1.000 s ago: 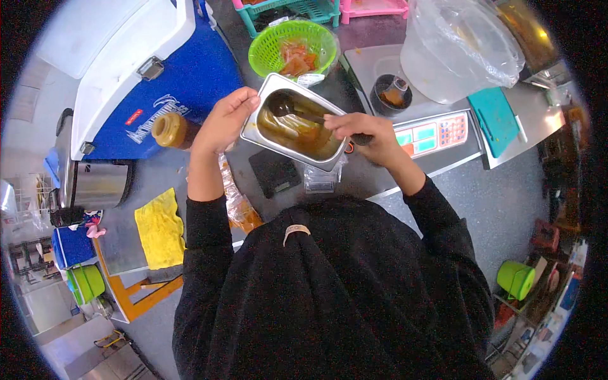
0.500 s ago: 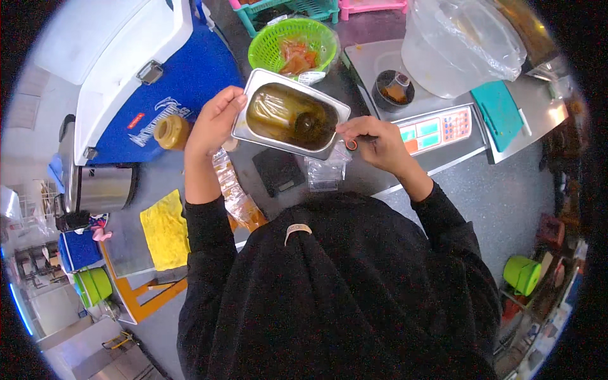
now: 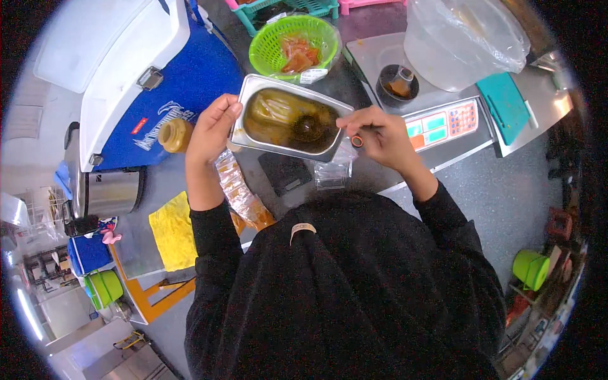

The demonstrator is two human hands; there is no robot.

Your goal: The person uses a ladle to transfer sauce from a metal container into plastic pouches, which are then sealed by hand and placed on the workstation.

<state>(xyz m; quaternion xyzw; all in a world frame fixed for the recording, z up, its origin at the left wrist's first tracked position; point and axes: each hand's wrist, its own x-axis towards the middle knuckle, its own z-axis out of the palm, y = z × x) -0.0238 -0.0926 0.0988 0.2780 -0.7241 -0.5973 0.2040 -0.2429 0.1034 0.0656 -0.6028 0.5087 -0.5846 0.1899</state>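
Note:
A rectangular steel pan (image 3: 278, 149) is held up over the counter, tilted so that its inside shows. Its inside is coated yellow-green and glossy, with a dark round patch toward the right. My left hand (image 3: 212, 130) grips the left end, thumb over the rim. At the right end, my right hand (image 3: 379, 137) pinches the corner between thumb and fingers. A small orange loop (image 3: 357, 141) shows by its curled fingers; whether it is worn or held I cannot tell. Below the pan lie a dark flat device (image 3: 285, 172), clear plastic bags (image 3: 332, 174) and a strip of filled sachets (image 3: 239, 190).
A green basket (image 3: 266, 57) with bagged orange food stands beyond the pan. To the right are a dark bowl (image 3: 386, 95), a scale (image 3: 451, 121), a large clear bucket (image 3: 437, 60) and a teal board (image 3: 506, 111). Leftward are a blue cooler (image 3: 190, 69), a jar (image 3: 174, 136) and a yellow cloth (image 3: 172, 231).
Both hands keep hold of the pan, which tilts slightly differently, showing more of the dark patch. The whole view has shifted a little.

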